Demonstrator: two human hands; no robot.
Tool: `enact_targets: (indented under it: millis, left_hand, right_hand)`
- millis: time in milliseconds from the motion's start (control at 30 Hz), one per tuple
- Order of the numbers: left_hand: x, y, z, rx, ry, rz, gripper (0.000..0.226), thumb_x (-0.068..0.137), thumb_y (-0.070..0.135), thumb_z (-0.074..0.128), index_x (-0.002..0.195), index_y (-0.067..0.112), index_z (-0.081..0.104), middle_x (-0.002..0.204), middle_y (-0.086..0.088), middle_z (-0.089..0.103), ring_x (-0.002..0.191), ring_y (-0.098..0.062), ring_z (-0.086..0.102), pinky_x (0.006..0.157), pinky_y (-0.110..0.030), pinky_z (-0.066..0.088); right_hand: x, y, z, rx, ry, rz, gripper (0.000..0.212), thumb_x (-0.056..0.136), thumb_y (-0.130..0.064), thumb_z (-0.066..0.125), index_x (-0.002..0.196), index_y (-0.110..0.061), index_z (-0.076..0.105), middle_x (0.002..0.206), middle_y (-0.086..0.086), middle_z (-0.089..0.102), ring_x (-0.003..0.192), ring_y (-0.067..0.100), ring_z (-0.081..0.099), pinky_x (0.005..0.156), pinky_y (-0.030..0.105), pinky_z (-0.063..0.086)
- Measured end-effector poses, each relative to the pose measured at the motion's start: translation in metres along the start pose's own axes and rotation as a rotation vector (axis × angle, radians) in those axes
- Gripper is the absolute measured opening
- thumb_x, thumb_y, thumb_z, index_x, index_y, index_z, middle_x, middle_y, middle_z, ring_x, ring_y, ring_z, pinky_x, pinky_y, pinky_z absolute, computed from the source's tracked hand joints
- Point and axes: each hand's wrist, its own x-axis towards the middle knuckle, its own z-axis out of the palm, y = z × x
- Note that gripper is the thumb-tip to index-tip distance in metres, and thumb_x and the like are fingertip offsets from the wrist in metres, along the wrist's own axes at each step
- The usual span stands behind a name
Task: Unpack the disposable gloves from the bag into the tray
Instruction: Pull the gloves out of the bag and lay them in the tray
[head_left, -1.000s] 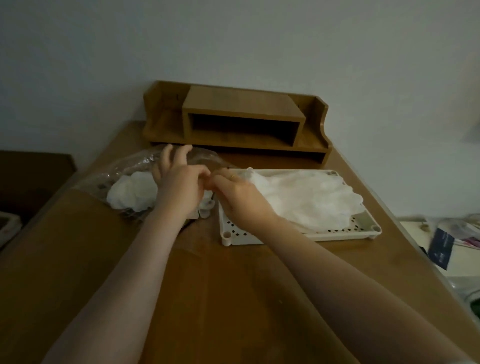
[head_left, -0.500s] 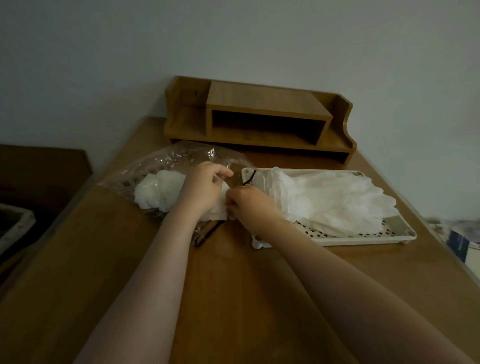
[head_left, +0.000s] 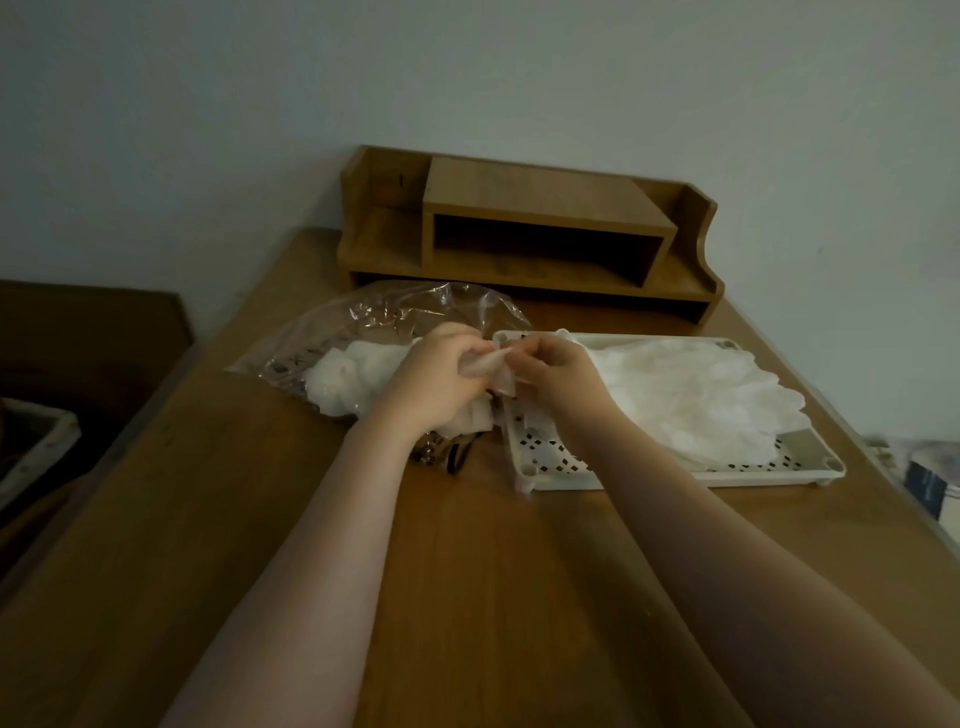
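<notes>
A clear plastic bag (head_left: 395, 317) lies on the wooden desk, with a wad of white disposable gloves (head_left: 343, 379) inside it. A white perforated tray (head_left: 550, 452) to its right holds a flat pile of gloves (head_left: 691, 389). Between bag and tray, my left hand (head_left: 441, 379) and my right hand (head_left: 561, 374) both pinch one thin white glove (head_left: 496, 371), just above the tray's left rim. The fingertips are partly hidden by the glove.
A wooden desk organiser (head_left: 530, 228) stands against the wall behind the bag and tray. Some small dark item (head_left: 457, 457) lies under the bag's near end. Blue-and-white clutter (head_left: 930, 478) sits off the desk's right edge, and dark furniture (head_left: 78, 364) lies to the left.
Both hands have closed together on a single glove and lifted it slightly from the bag mouth toward the tray's left edge. The camera view has shifted, too.
</notes>
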Motion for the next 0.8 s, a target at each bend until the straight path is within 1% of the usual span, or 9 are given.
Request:
enact_targets:
  millis: [100, 200, 333, 400, 500, 567, 633, 700, 800]
  left_hand:
    - [0.0, -0.004, 0.003, 0.109, 0.102, -0.001, 0.025, 0.093, 0.014, 0.054, 0.117, 0.011, 0.064, 0.131, 0.003, 0.049, 0.108, -0.007, 0.046, 0.085, -0.015, 0.03]
    - [0.0, -0.005, 0.004, 0.078, 0.154, -0.003, 0.015, 0.092, 0.018, 0.058, 0.1, 0.011, 0.069, 0.123, 0.003, 0.055, 0.101, -0.005, 0.048, 0.084, -0.017, 0.034]
    - [0.001, -0.011, 0.0, 0.097, 0.127, -0.028, 0.016, 0.092, 0.024, 0.058, 0.094, 0.012, 0.069, 0.126, 0.002, 0.055, 0.111, -0.012, 0.051, 0.088, -0.021, 0.035]
    - [0.001, -0.016, -0.002, 0.113, 0.117, -0.025, 0.018, 0.092, 0.024, 0.058, 0.095, 0.012, 0.07, 0.13, 0.001, 0.055, 0.115, -0.015, 0.051, 0.091, -0.022, 0.034]
    - [-0.001, -0.014, -0.004, 0.095, 0.132, 0.027, 0.021, 0.093, 0.021, 0.057, 0.105, 0.012, 0.071, 0.133, 0.001, 0.055, 0.116, -0.015, 0.053, 0.092, -0.02, 0.034]
    - [-0.004, -0.011, -0.002, 0.068, 0.168, 0.083, 0.022, 0.092, 0.018, 0.058, 0.111, 0.012, 0.069, 0.136, 0.001, 0.053, 0.116, -0.015, 0.055, 0.094, -0.021, 0.038]
    - [-0.006, -0.01, 0.0, 0.042, 0.195, 0.172, 0.022, 0.09, 0.014, 0.061, 0.111, 0.013, 0.069, 0.141, 0.0, 0.048, 0.118, -0.016, 0.054, 0.099, -0.027, 0.042]
    - [-0.007, -0.008, 0.002, 0.08, 0.207, 0.294, 0.025, 0.087, 0.011, 0.064, 0.11, 0.017, 0.07, 0.148, 0.004, 0.035, 0.124, -0.016, 0.049, 0.099, -0.027, 0.043]
    - [-0.008, 0.005, 0.002, 0.014, 0.196, 0.368, 0.031, 0.085, 0.008, 0.065, 0.113, 0.02, 0.067, 0.151, 0.013, 0.015, 0.137, -0.011, 0.027, 0.105, -0.021, 0.028]
  right_hand:
    - [0.0, 0.004, -0.003, 0.259, -0.035, 0.079, 0.021, 0.096, -0.012, 0.05, 0.075, -0.01, 0.053, 0.08, 0.008, 0.06, 0.075, 0.022, 0.058, 0.082, 0.048, 0.053]
    - [-0.002, 0.004, -0.01, 0.379, -0.059, 0.068, 0.018, 0.094, -0.007, 0.052, 0.078, -0.007, 0.059, 0.078, 0.006, 0.061, 0.068, 0.015, 0.057, 0.071, 0.03, 0.053]
    - [-0.002, -0.001, -0.018, 0.465, 0.011, 0.052, 0.02, 0.091, 0.006, 0.05, 0.088, -0.004, 0.066, 0.086, 0.004, 0.069, 0.074, 0.01, 0.061, 0.075, 0.02, 0.053]
    - [-0.003, -0.004, -0.022, 0.309, 0.031, -0.03, 0.02, 0.09, 0.006, 0.052, 0.097, -0.007, 0.066, 0.087, -0.001, 0.07, 0.08, 0.008, 0.065, 0.077, 0.018, 0.054]
    - [-0.001, -0.003, -0.021, -0.35, 0.057, -0.253, 0.029, 0.089, -0.001, 0.058, 0.115, -0.011, 0.065, 0.098, -0.007, 0.066, 0.089, 0.006, 0.06, 0.077, 0.011, 0.049]
    - [0.002, -0.001, -0.016, -0.644, 0.09, -0.375, 0.027, 0.089, -0.003, 0.059, 0.114, -0.008, 0.068, 0.101, 0.002, 0.065, 0.09, 0.011, 0.056, 0.075, 0.013, 0.043]
    - [0.004, -0.002, -0.013, -0.729, 0.131, -0.43, 0.019, 0.089, -0.007, 0.06, 0.104, -0.004, 0.071, 0.097, 0.009, 0.067, 0.084, 0.016, 0.056, 0.073, 0.019, 0.04]
    - [0.006, -0.004, -0.013, -0.678, 0.132, -0.39, 0.014, 0.091, -0.011, 0.059, 0.093, -0.003, 0.071, 0.079, 0.006, 0.064, 0.067, 0.012, 0.05, 0.063, 0.023, 0.039]
    - [0.006, -0.009, -0.011, -0.472, 0.034, -0.246, 0.015, 0.092, -0.015, 0.058, 0.084, -0.004, 0.063, 0.065, 0.001, 0.051, 0.056, 0.01, 0.042, 0.058, 0.024, 0.037]
